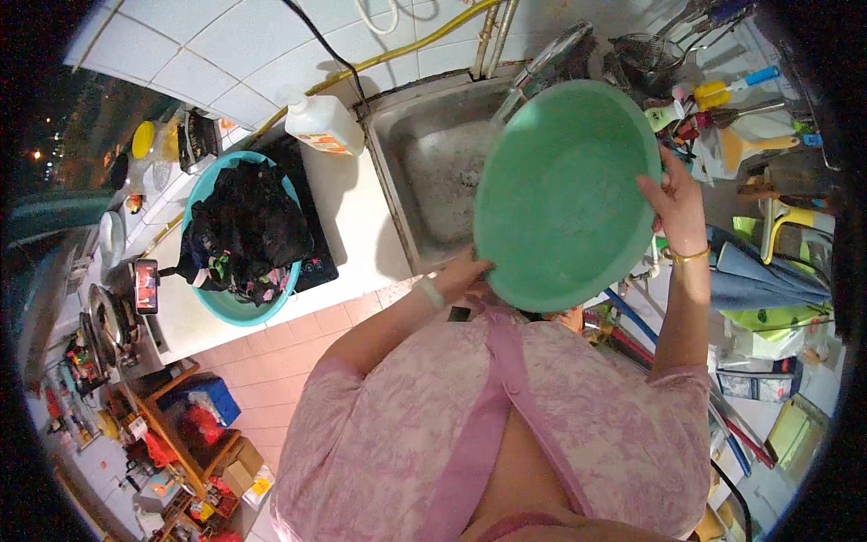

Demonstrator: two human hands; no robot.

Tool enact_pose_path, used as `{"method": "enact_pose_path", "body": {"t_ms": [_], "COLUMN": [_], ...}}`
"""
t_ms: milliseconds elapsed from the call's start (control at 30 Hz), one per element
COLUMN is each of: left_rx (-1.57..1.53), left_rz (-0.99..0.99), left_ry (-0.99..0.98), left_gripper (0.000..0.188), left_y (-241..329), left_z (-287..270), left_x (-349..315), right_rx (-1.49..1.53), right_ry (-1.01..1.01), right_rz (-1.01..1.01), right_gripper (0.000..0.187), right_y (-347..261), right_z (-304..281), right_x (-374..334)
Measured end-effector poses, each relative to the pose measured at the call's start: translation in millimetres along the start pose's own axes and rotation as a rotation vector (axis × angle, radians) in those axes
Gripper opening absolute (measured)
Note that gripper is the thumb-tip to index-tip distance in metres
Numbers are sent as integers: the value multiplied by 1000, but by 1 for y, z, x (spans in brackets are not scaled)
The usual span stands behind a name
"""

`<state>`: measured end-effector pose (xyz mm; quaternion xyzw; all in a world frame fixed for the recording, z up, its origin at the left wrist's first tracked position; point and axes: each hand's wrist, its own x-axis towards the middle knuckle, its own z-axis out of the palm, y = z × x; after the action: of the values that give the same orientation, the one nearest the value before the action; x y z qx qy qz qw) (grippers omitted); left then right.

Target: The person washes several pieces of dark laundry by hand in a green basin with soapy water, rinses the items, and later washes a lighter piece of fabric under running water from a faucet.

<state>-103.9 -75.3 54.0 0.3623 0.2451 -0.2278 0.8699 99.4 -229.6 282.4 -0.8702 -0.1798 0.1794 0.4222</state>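
Tiled wall point(271, 43), metal sink point(429, 163). Your left hand point(462, 275) and right hand point(675, 203) grip opposite sides of the green basin point(569, 194), partly over the sink. Basin could slip if either grip loosens, or hit the tap point(553, 61) if swung forward.

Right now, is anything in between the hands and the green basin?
Nothing visible: the left hand holds the green plastic basin at its lower-left rim, the right hand at its right rim.
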Motion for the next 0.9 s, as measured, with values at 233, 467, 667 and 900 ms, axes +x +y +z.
{"method": "enact_pose_path", "body": {"t_ms": [233,467,667,900], "left_rx": [-195,126,261,-103], "left_rz": [-120,-293,170,38], "left_ry": [-105,-127,-314,-55], "left_gripper": [34,32,28,34], "left_y": [-3,21,12,11], "left_z": [17,15,8,6], "left_x": [5,1,15,-20], "right_rx": [-49,-38,46,20], "right_ry": [-141,-254,-231,-26], "right_rz": [-202,-185,-175,58], "right_gripper": [40,22,19,20], "right_y": [-59,-76,-88,-54], "right_z": [44,44,25,2], "right_x": [19,20,12,-27]}}
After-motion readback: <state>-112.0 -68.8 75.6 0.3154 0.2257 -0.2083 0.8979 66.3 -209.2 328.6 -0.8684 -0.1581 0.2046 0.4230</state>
